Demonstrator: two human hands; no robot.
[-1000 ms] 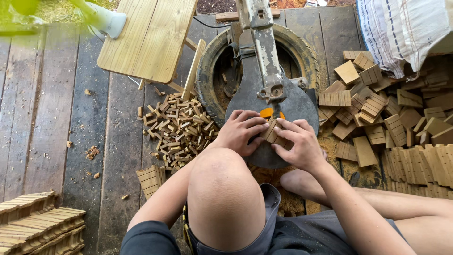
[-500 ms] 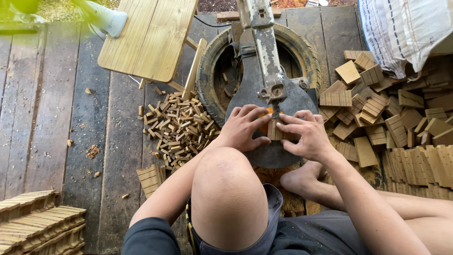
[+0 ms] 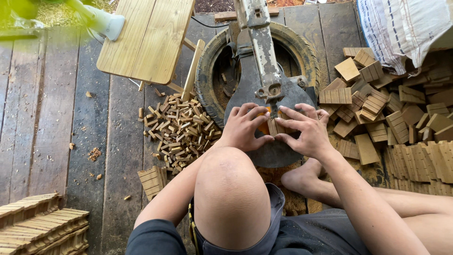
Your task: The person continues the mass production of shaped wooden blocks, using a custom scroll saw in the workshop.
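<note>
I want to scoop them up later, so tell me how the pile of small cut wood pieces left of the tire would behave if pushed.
The pile of small cut wood pieces would probably scatter rather than move together, since the pieces lie loose and crisscrossed. Each looks stiff and light, being short and blocky. Their flat sides suggest sliding on the plank floor, not rolling.

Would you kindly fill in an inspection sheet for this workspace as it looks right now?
Surface: weathered plank floor, sawdust specks.
Job's things: small wood block under the cutting machine, on its dark plate set in a tyre.
Clutter: pile of cut sticks; heap of wood tiles; ridged stacks.
Hands: left hand and right hand both pinch the block.
Cables: black cable near tyre.
Surroundings: wooden stool; white sack.
</note>
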